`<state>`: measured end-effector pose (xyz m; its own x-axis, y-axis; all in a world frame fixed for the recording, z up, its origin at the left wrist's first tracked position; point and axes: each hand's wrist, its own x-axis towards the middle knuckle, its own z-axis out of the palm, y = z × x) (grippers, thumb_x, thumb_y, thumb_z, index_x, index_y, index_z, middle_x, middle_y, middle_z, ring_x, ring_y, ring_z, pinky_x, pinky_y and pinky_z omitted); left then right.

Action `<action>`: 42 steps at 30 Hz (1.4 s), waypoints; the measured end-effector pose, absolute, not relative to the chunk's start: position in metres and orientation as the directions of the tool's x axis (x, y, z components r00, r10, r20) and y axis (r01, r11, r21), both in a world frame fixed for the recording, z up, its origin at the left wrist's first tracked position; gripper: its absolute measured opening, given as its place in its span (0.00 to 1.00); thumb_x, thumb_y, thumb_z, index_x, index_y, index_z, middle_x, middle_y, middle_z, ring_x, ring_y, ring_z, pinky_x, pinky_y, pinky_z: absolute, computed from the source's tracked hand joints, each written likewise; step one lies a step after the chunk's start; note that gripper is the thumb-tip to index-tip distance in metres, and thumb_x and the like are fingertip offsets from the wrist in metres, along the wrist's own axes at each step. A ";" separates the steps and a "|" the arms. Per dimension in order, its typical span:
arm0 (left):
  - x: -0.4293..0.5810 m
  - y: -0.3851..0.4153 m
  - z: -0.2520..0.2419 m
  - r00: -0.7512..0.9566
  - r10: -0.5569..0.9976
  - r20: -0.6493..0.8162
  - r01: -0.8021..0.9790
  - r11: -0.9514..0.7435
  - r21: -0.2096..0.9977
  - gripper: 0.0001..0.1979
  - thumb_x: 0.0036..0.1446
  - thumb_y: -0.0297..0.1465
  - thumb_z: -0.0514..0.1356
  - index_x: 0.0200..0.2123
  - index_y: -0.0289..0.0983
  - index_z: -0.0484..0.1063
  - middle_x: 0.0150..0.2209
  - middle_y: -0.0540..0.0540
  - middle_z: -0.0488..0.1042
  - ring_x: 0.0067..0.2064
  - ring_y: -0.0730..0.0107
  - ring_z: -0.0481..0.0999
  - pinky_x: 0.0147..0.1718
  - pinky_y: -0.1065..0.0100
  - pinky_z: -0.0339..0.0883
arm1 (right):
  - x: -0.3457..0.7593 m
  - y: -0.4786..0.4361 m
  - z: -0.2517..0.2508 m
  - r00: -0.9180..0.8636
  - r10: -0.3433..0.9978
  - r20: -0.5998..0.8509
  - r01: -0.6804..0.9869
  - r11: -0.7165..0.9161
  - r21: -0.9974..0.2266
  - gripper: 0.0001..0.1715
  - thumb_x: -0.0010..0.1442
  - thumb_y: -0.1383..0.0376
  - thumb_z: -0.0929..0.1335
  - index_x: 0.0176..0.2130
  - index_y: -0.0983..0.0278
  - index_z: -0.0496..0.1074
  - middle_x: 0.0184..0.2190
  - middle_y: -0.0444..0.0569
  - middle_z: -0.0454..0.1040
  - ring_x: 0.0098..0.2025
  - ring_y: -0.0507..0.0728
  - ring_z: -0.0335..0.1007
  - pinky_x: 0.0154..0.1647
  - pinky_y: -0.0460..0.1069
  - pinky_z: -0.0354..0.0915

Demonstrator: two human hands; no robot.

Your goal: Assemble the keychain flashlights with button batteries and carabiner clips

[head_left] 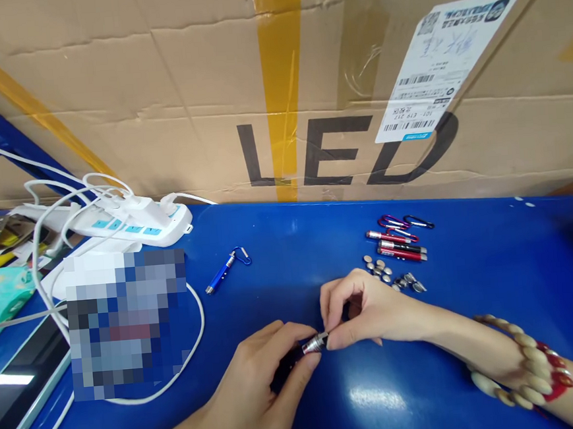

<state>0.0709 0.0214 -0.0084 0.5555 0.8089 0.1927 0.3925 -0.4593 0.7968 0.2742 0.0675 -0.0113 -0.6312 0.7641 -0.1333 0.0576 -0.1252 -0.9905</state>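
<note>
Low in the middle of the head view, my left hand [267,378] grips a small penlight [314,344] between thumb and fingers. Its silver threaded end points up and to the right, while most of its body is hidden in my palm. The thumb and fingers of my right hand [366,310] pinch together at that silver end; whether a separate small part sits between them I cannot make out. Beyond my right hand lie several button cells [377,269] and a cluster of small silver pieces [409,283]. Behind those rest red and black penlights [401,252] with carabiner clips [393,221].
A blue penlight [220,274] with its clip lies at left centre on the blue table [280,261]. Further left are a white power strip [163,227], looping white cables [201,314] and a dark-screened device [27,387]. A large cardboard box [197,83] stands along the back.
</note>
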 end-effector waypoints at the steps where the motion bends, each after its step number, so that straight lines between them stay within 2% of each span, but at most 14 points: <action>1: 0.071 0.022 -0.008 0.548 0.809 0.211 0.396 -0.473 0.787 0.06 0.61 0.26 0.53 0.37 0.37 0.70 0.26 0.49 0.72 0.25 0.72 0.68 0.26 0.73 0.62 | 0.274 0.068 -0.011 -0.639 0.756 -0.145 0.069 -0.132 -0.989 0.07 0.45 0.64 0.75 0.24 0.66 0.76 0.25 0.41 0.70 0.17 0.42 0.59 0.08 0.35 0.55; 7: 0.071 0.024 -0.013 0.562 0.751 0.346 0.337 -0.591 0.733 0.12 0.61 0.24 0.53 0.44 0.36 0.74 0.25 0.47 0.71 0.24 0.71 0.67 0.25 0.72 0.64 | 0.275 0.068 -0.011 -0.652 0.720 -0.238 0.169 -0.168 -0.971 0.11 0.43 0.60 0.76 0.25 0.66 0.76 0.23 0.41 0.70 0.15 0.42 0.58 0.08 0.38 0.54; 11: 0.071 0.022 -0.018 0.541 0.763 0.355 0.271 -0.557 0.785 0.16 0.61 0.21 0.52 0.48 0.37 0.72 0.29 0.45 0.72 0.26 0.73 0.70 0.25 0.74 0.66 | 0.273 0.066 -0.011 -0.651 0.739 -0.174 0.137 -0.111 -0.984 0.10 0.42 0.63 0.76 0.22 0.66 0.75 0.21 0.41 0.71 0.20 0.44 0.63 0.19 0.40 0.60; 13: 0.071 0.022 -0.018 0.541 0.756 0.369 0.274 -0.573 0.773 0.17 0.61 0.21 0.52 0.49 0.37 0.72 0.29 0.45 0.72 0.26 0.72 0.70 0.24 0.74 0.66 | 0.270 0.064 -0.011 -0.643 0.748 -0.168 0.113 -0.124 -0.986 0.09 0.42 0.63 0.76 0.22 0.66 0.75 0.21 0.42 0.71 0.23 0.46 0.64 0.23 0.41 0.62; 16: 0.069 0.025 -0.019 0.555 0.727 0.405 0.304 -0.630 0.714 0.18 0.60 0.20 0.53 0.51 0.37 0.71 0.30 0.43 0.74 0.26 0.71 0.72 0.24 0.73 0.67 | 0.268 0.062 -0.010 -0.607 0.764 -0.218 0.121 -0.183 -0.976 0.13 0.40 0.60 0.76 0.22 0.66 0.74 0.20 0.42 0.71 0.22 0.47 0.63 0.22 0.42 0.61; 20: 0.067 0.027 -0.020 0.575 0.674 0.464 0.300 -0.702 0.646 0.22 0.58 0.16 0.51 0.53 0.39 0.69 0.35 0.41 0.76 0.32 0.68 0.75 0.29 0.71 0.70 | 0.266 0.060 -0.012 -0.577 0.773 -0.262 0.156 -0.211 -0.965 0.18 0.38 0.56 0.77 0.20 0.67 0.72 0.17 0.41 0.69 0.20 0.46 0.60 0.19 0.43 0.57; 23: 0.068 0.026 -0.017 0.549 0.726 0.414 0.263 -0.621 0.739 0.23 0.58 0.16 0.52 0.53 0.40 0.69 0.37 0.43 0.77 0.34 0.69 0.77 0.33 0.72 0.71 | 0.264 0.060 -0.015 -0.573 0.777 -0.261 0.144 -0.218 -0.965 0.18 0.38 0.55 0.77 0.20 0.66 0.72 0.17 0.41 0.69 0.19 0.46 0.60 0.18 0.42 0.56; 26: 0.071 0.026 -0.012 0.469 0.825 0.314 0.290 -0.480 0.828 0.17 0.58 0.19 0.55 0.46 0.40 0.74 0.33 0.47 0.79 0.32 0.71 0.77 0.32 0.75 0.71 | 0.262 0.060 -0.018 -0.548 0.795 -0.261 0.109 -0.241 -0.964 0.18 0.39 0.56 0.77 0.21 0.66 0.72 0.17 0.40 0.68 0.17 0.45 0.60 0.17 0.42 0.55; 29: 0.073 0.027 -0.008 0.400 0.900 0.171 0.352 -0.323 0.879 0.11 0.58 0.24 0.56 0.40 0.39 0.77 0.31 0.48 0.80 0.31 0.70 0.78 0.29 0.75 0.71 | 0.259 0.059 -0.020 -0.492 0.841 -0.226 0.068 -0.222 -0.973 0.17 0.38 0.59 0.77 0.21 0.66 0.71 0.15 0.39 0.67 0.16 0.45 0.59 0.16 0.41 0.54; 33: 0.075 0.031 -0.004 0.350 0.936 0.032 0.361 -0.166 0.918 0.09 0.58 0.27 0.56 0.38 0.37 0.76 0.33 0.47 0.80 0.34 0.68 0.79 0.33 0.74 0.71 | 0.258 0.058 -0.020 -0.424 0.891 -0.161 0.023 -0.167 -0.986 0.15 0.39 0.62 0.78 0.25 0.65 0.71 0.13 0.36 0.65 0.14 0.44 0.57 0.12 0.39 0.53; 38: 0.075 0.032 -0.004 0.384 0.923 -0.025 0.339 -0.116 0.934 0.07 0.57 0.27 0.55 0.33 0.36 0.74 0.30 0.48 0.78 0.31 0.70 0.76 0.31 0.74 0.67 | 0.259 0.056 -0.020 -0.401 0.915 -0.053 0.040 -0.040 -0.998 0.11 0.43 0.63 0.76 0.28 0.65 0.76 0.27 0.44 0.70 0.16 0.43 0.62 0.08 0.39 0.54; 42: 0.074 0.030 -0.008 0.424 0.905 -0.041 0.315 -0.105 0.943 0.06 0.58 0.27 0.54 0.29 0.37 0.68 0.28 0.48 0.77 0.31 0.69 0.75 0.30 0.73 0.65 | 0.259 0.055 -0.022 -0.391 0.919 -0.045 0.029 -0.037 -0.999 0.09 0.41 0.64 0.77 0.24 0.65 0.77 0.26 0.43 0.69 0.16 0.43 0.62 0.07 0.37 0.54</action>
<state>0.0745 0.0295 -0.0078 0.4241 0.9047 -0.0409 0.3149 -0.1049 0.9433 0.2587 0.0554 -0.0216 -0.3906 0.9195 -0.0448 0.0286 -0.0365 -0.9989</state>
